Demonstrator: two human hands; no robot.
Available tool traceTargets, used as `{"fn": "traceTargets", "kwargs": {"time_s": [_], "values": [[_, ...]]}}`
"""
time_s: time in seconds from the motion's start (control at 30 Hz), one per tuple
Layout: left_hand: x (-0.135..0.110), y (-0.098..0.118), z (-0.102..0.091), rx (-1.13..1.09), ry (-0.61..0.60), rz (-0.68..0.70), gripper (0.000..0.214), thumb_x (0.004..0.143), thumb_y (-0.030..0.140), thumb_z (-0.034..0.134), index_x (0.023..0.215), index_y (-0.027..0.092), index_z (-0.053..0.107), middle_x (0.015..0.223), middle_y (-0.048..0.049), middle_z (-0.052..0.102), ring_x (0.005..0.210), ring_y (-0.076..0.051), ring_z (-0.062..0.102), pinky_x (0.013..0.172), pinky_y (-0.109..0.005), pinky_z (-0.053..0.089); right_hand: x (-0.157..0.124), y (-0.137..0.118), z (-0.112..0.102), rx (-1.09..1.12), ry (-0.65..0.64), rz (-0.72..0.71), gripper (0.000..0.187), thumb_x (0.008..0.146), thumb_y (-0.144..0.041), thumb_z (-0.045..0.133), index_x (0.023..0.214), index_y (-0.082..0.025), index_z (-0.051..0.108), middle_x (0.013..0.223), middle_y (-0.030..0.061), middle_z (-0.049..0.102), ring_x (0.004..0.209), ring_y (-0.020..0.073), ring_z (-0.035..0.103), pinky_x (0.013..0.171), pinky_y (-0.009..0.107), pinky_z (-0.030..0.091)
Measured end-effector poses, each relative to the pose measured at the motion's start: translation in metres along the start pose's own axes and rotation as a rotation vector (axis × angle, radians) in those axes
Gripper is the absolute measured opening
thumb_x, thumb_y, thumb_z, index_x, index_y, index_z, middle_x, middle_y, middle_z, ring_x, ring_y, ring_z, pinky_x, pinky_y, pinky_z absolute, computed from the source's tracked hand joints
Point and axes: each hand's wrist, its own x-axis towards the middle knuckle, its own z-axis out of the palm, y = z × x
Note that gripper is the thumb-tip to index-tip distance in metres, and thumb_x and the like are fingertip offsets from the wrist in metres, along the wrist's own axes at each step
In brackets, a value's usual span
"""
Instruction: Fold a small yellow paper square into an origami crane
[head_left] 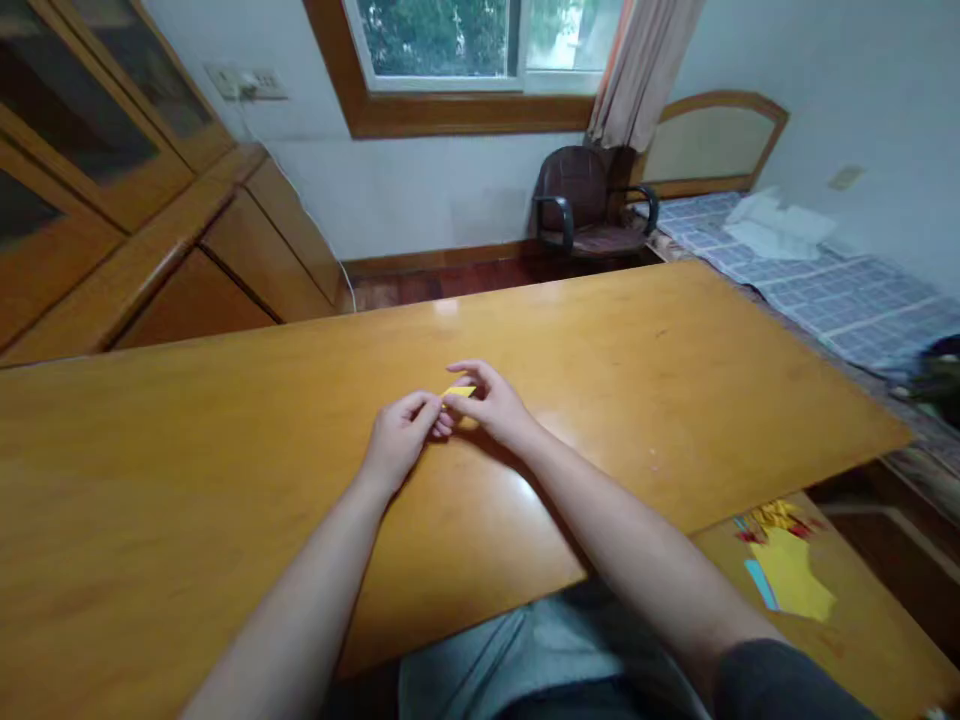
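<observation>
A small piece of yellow paper [460, 391] is held between my two hands, over the middle of the wooden table [262, 450]. My left hand [405, 432] pinches its left end between thumb and fingers. From the other side, my right hand [495, 402] grips it with the thumb below and the fingers above, the index finger raised. Part of the paper is covered by my fingertips, so its full shape and any folds are hidden.
At the lower right, a lower surface holds a larger yellow paper piece [791, 575], a light blue strip [761, 583] and a yellow and red bundle [780, 516]. Beyond the table stand a brown armchair [574, 185], a bed [840, 290] and wooden cabinets [262, 235].
</observation>
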Motion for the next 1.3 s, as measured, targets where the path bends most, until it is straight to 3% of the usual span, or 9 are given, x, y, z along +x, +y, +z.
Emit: {"fn": "traceTargets", "kwargs": {"time_s": [0.4, 0.7, 1.0, 1.3], "values": [[0.0035, -0.0019, 0.0027, -0.029, -0.027, -0.002, 0.027, 0.087, 0.039, 0.057, 0.075, 0.016, 0.063, 0.067, -0.0035, 0.071, 0.057, -0.014, 0.065, 0.059, -0.025, 0.054, 0.0030, -0.0015, -0.0034, 0.072, 0.052, -0.033, 0.034, 0.073, -0.028, 0.071, 0.103, -0.021, 0.057, 0.064, -0.0085, 0.057, 0.058, 0.0087, 0.053, 0.063, 0.024, 0.041], [0.0033, 0.0035, 0.0023, -0.049, 0.004, -0.034, 0.024, 0.083, 0.037, 0.059, 0.074, 0.015, 0.065, 0.063, -0.0040, 0.070, 0.055, -0.015, 0.065, 0.055, -0.025, 0.052, 0.0024, 0.0003, -0.0038, 0.087, 0.058, -0.040, 0.034, 0.074, -0.029, 0.072, 0.104, -0.021, 0.057, 0.066, -0.0083, 0.057, 0.061, 0.0091, 0.053, 0.065, 0.024, 0.041], [0.0034, 0.0016, 0.0017, -0.100, -0.052, -0.026, 0.031, 0.083, 0.043, 0.061, 0.081, 0.013, 0.067, 0.066, -0.0059, 0.071, 0.055, -0.014, 0.063, 0.056, -0.025, 0.050, 0.0032, -0.0006, -0.0043, 0.074, 0.086, -0.058, 0.033, 0.075, -0.031, 0.071, 0.103, -0.022, 0.055, 0.065, -0.0085, 0.055, 0.062, 0.0098, 0.051, 0.066, 0.025, 0.041], [0.0037, 0.0057, 0.0034, -0.081, -0.036, -0.072, 0.029, 0.080, 0.044, 0.064, 0.072, 0.015, 0.064, 0.064, -0.0042, 0.070, 0.055, -0.014, 0.064, 0.057, -0.025, 0.051, 0.0004, -0.0006, -0.0053, -0.029, 0.040, -0.049, 0.031, 0.077, -0.030, 0.070, 0.103, -0.021, 0.057, 0.072, -0.0059, 0.058, 0.063, 0.0098, 0.052, 0.064, 0.025, 0.039]]}}
